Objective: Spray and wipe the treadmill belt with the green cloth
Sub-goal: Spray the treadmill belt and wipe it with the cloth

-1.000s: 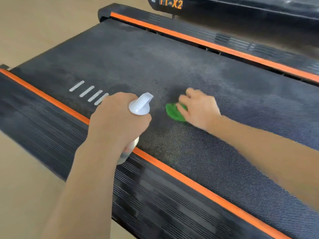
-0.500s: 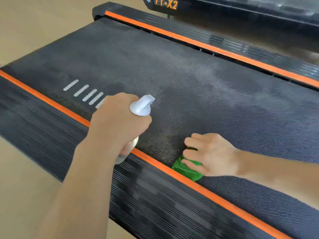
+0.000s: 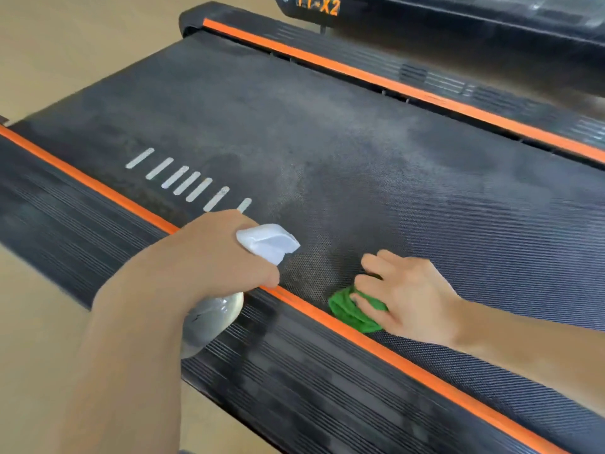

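While we lean over the treadmill, our left hand (image 3: 212, 257) is wrapped around the neck of a clear plastic spray bottle with a white trigger head (image 3: 266, 245). Its nozzle points out over the dark textured treadmill belt (image 3: 360, 152), and its rounded body hangs below our fist, above the near ribbed black side rail (image 3: 294, 371). Our right hand (image 3: 406, 296) lies on the crumpled green cloth (image 3: 352, 314) with the fingers bent over it, pressing it onto the belt; how tightly they hold it we cannot tell. The cloth sits at the belt's near edge, touching or just beside the orange stripe (image 3: 393, 352) that borders the near rail. Between bottle and cloth the belt shows a paler, speckled patch. A row of short white dashes (image 3: 183, 181) is printed on the belt beyond our left hand. On the far side runs a second orange-striped rail (image 3: 376, 80), and beyond it a black part bears orange lettering (image 3: 317, 6).
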A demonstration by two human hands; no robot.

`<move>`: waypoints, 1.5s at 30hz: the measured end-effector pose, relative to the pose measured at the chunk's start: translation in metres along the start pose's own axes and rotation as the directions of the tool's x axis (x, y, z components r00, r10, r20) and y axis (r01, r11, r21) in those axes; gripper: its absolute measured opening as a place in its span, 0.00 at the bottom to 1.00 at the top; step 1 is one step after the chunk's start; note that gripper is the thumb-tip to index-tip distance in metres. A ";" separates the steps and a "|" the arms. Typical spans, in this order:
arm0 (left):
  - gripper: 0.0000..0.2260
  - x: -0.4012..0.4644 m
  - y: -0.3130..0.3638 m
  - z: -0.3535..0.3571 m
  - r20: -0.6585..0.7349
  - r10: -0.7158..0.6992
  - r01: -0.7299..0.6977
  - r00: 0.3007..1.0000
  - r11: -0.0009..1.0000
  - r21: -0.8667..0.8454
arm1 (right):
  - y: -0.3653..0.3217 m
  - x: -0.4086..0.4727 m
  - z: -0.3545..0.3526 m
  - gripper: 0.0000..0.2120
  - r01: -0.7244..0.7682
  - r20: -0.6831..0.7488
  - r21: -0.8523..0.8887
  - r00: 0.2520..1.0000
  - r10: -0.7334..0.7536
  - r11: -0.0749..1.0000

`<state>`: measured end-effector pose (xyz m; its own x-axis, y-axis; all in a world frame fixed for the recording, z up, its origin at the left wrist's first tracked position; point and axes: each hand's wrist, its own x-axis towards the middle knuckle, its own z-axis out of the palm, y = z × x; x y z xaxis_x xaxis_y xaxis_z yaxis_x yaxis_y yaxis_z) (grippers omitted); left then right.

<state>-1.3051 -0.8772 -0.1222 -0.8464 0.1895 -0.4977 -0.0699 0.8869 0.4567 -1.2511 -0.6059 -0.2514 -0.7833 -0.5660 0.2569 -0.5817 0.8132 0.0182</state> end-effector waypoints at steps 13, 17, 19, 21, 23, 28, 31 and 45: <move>0.11 0.006 0.003 0.007 -0.071 0.002 -0.004 0.997 0.999 -0.035 | 0.029 -0.079 -0.019 0.17 -0.333 -0.044 -0.091 0.943 0.331 0.938; 0.12 0.007 0.002 0.006 -0.091 0.017 -0.025 0.996 0.996 -0.085 | 0.033 -0.150 -0.043 0.20 -0.495 -0.039 -0.151 0.868 0.496 0.856; 0.11 0.007 0.002 0.008 -0.078 0.011 -0.019 0.997 0.994 -0.110 | 0.036 -0.180 -0.048 0.22 -0.564 -0.018 -0.134 0.824 0.567 0.815; 0.10 0.007 0.002 0.009 -0.069 0.034 -0.043 0.997 0.989 -0.139 | 0.038 -0.195 -0.049 0.23 -0.595 0.025 -0.133 0.797 0.603 0.792; 0.06 0.008 0.003 0.008 -0.056 0.086 -0.094 0.995 0.982 -0.162 | 0.036 -0.195 -0.048 0.23 -0.609 0.033 -0.136 0.785 0.618 0.781; 0.13 0.011 0.005 0.010 0.003 0.131 -0.129 0.991 0.984 -0.126 | 0.025 -0.176 -0.061 0.20 -0.607 0.039 -0.093 0.790 0.612 0.789; 0.10 0.011 0.006 0.009 -0.050 0.114 -0.120 0.992 0.986 -0.114 | 0.009 -0.157 -0.061 0.18 -0.522 0.050 -0.076 0.849 0.526 0.849; 0.06 0.001 -0.016 -0.010 -0.341 0.015 -0.089 0.940 0.976 -0.201 | -0.008 0.144 0.056 0.09 -0.130 -0.230 -0.077 0.967 0.109 0.989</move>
<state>-1.3102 -0.8958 -0.1226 -0.9767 0.0479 -0.2091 -0.0991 0.7637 0.6379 -1.3718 -0.7016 -0.2685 -0.7703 -0.4277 0.4729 -0.4567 0.8876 0.0589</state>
